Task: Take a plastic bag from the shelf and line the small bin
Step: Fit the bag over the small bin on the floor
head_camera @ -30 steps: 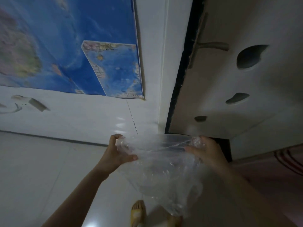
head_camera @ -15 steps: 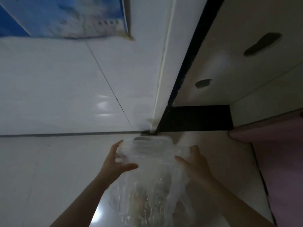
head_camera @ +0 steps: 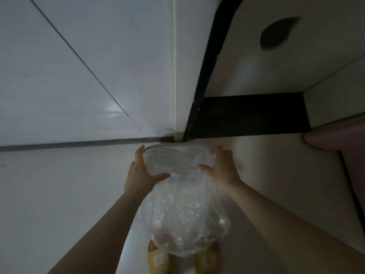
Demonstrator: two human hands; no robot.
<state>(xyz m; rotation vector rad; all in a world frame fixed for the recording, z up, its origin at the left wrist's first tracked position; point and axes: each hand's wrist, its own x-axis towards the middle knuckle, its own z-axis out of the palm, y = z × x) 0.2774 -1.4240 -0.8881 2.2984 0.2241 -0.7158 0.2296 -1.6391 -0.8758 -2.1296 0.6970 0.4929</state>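
Dim light. My view took in glossy white tiled wall [head_camera: 75, 80], pale floor [head_camera: 59, 194], cream cabinet [head_camera: 276, 62] with dark recessed base [head_camera: 250, 113].

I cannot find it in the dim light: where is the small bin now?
In the head view, the small bin stands on the floor at centre, by the wall corner, between both hands, its rim behind the plastic bag.

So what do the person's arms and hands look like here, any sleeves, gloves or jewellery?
Both forearms are bare as far as the frame shows, with no sleeves visible. The left hand and right hand wear no gloves, and no rings, watch or bracelets show in the dim light. The fingers are uncovered.
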